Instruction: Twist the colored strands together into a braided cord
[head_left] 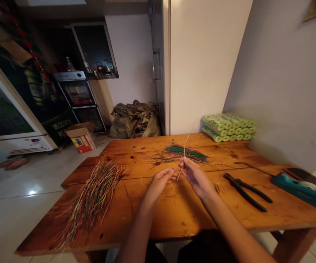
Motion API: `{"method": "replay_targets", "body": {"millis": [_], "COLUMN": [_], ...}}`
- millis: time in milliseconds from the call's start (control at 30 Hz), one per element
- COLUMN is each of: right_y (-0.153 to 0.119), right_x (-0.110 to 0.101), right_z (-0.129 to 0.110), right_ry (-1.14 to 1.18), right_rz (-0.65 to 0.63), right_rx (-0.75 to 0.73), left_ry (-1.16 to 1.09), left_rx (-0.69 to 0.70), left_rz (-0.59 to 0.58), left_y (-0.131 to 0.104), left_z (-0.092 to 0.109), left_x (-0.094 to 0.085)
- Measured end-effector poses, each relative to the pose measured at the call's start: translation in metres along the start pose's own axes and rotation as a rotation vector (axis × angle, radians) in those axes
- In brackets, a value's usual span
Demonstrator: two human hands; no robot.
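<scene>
My right hand (pixel 193 175) pinches a thin pale wire (pixel 184 144) between thumb and fingers. The wire stands nearly upright above the hand, and its lower end slants down toward the table. Close by on the left, my left hand (pixel 160 182) has its thumb and fingertips drawn together; whatever they hold is too small to make out. Beyond the hands lies a bundle of green and dark wires (pixel 187 151). A large loose pile of multicoloured wires (pixel 95 197) rests on the table's left side. Black-handled cutting pliers (pixel 247 191) lie right of my right hand.
On the wooden table (pixel 147 219), a teal tape dispenser (pixel 300 190) sits at the right. Stacked light-green rolls (pixel 229 126) stand at the back against the wall. A cardboard box (pixel 83 138) and crumpled sacks (pixel 136 118) are on the floor beyond.
</scene>
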State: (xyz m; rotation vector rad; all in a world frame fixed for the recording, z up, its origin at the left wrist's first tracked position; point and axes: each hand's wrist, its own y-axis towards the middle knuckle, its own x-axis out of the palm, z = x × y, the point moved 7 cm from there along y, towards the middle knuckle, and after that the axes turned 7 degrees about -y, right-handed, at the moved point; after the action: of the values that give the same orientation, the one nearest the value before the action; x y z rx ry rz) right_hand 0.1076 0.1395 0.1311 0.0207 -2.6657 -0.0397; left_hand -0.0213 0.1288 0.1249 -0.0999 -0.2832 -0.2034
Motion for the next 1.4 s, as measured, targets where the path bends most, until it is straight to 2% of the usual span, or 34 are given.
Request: {"method": "replay_targets", "body": {"millis": [67, 167, 267, 433, 700, 867, 1000, 1067, 1133, 1267, 1400], "right_y": [0.0, 0.0, -0.003, -0.006, -0.005, -0.003, 0.001, 0.003, 0.005, 0.005, 0.008], "right_x": [-0.004, -0.01, -0.006, 0.005, 0.011, 0.0, -0.021, -0.029, -0.035, -0.038, -0.048], "right_z": [-0.003, -0.01, -0.015, -0.012, -0.007, -0.011, -0.016, -0.017, -0.018, -0.018, -0.02], "right_ry": [0.034, 0.076, 0.088, 0.106, 0.198, 0.173, 0.239, 0.27, 0.287, 0.329, 0.395], "right_rz": [0.06, 0.148, 0.16, 0.11, 0.079, 0.138, 0.219, 0.236, 0.24, 0.248, 0.291], "right_rx": [-0.04, -0.114, -0.173, -0.177, -0.132, -0.18, -0.235, -0.26, -0.271, -0.256, -0.252], "left_ry": [-0.105, -0.37, -0.643, -0.861, -0.906, -0.771, -0.473, -0.3, -0.159, 0.01, 0.138], "left_rx": [-0.093, -0.227, -0.334, -0.332, -0.298, -0.279, -0.23, -0.145, -0.036, 0.182, 0.287], "left_rz": [-0.005, 0.084, 0.12, 0.148, 0.155, 0.2, 0.104, 0.085, 0.12, 0.222, 0.277], "left_y": [-0.002, 0.0, 0.005, 0.008, 0.009, 0.003, -0.006, -0.006, -0.003, 0.005, 0.005], "left_z": [-0.008, -0.025, -0.04, -0.042, -0.037, -0.032, -0.023, -0.018, -0.015, -0.008, 0.0], "left_x": [0.001, 0.001, 0.01, 0.016, 0.01, 0.003, 0.005, 0.005, 0.001, -0.009, -0.02]}}
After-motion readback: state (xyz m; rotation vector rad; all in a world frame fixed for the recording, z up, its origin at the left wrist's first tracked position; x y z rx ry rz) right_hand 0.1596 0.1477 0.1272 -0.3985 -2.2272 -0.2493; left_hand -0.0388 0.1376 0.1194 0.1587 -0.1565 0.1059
